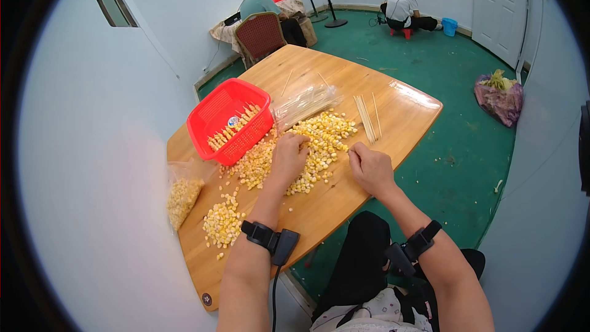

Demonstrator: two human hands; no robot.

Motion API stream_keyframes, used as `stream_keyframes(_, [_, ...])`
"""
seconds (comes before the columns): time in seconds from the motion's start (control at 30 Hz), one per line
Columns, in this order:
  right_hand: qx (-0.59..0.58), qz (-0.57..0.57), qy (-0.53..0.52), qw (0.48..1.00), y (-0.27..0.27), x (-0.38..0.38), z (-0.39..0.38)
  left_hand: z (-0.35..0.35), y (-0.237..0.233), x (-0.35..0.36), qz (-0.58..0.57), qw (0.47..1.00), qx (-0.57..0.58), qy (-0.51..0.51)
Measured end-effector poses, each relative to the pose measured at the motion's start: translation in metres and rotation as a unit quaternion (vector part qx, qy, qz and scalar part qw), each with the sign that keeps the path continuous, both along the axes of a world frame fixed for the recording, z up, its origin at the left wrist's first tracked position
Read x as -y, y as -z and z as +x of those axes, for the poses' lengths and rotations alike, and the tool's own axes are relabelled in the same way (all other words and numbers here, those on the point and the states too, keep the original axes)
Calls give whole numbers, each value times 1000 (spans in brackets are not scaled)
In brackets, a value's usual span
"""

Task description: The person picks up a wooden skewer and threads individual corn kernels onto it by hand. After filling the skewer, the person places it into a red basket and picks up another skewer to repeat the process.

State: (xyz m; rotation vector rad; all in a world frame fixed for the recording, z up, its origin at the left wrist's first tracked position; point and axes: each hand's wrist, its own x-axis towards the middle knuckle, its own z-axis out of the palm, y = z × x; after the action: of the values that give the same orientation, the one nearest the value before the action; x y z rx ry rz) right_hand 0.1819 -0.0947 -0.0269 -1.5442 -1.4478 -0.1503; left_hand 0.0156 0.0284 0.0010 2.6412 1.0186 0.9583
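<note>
Loose yellow corn kernels [319, 161] lie in a broad heap on the wooden table. My left hand [289, 158] is over the heap, its fingers curled together; whatever is between the fingertips is too small to make out. To its right, my right hand [372, 169] is closed at the heap's edge. A row of kernels [335, 142], seemingly threaded on a thin skewer, leads up to its fingertips. Behind the heap stands a red plastic basket [209, 95] with several finished corn skewers [236, 126] inside.
Bare bamboo skewers [365, 118] lie on the table [405, 110] at right, beside a plastic bag of skewers [304, 106]. A bag of kernels [183, 200] and a smaller pile [222, 221] are at left. Two other people sit farther back.
</note>
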Motion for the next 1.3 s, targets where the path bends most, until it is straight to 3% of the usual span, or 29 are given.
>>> stream_keyframes(0.23, [14, -17, -7, 1000, 3, 0, -1, -3, 12, -13, 2, 991, 98, -91])
stream_keyframes(0.33, [15, 1, -23, 1000, 2, 1, 2, -2, 3, -11, -127, 962, 216, -107])
stream_keyframes(0.57, [24, 10, -40, 999, 2, 1, 0, -2, 4, -12, -316, 883, 341, -59])
stream_keyframes(0.77, [30, 1, -32, 999, 1, 2, 0, -4, 4, -19, -346, 875, 332, -73])
stream_keyframes(1.07, [39, 4, -44, 998, 0, 3, 0, -4, 0, -18, -431, 800, 414, -49])
stream_keyframes(1.3, [37, 1, -44, 998, -1, 3, 0, -1, 2, -15, -422, 828, 368, -32])
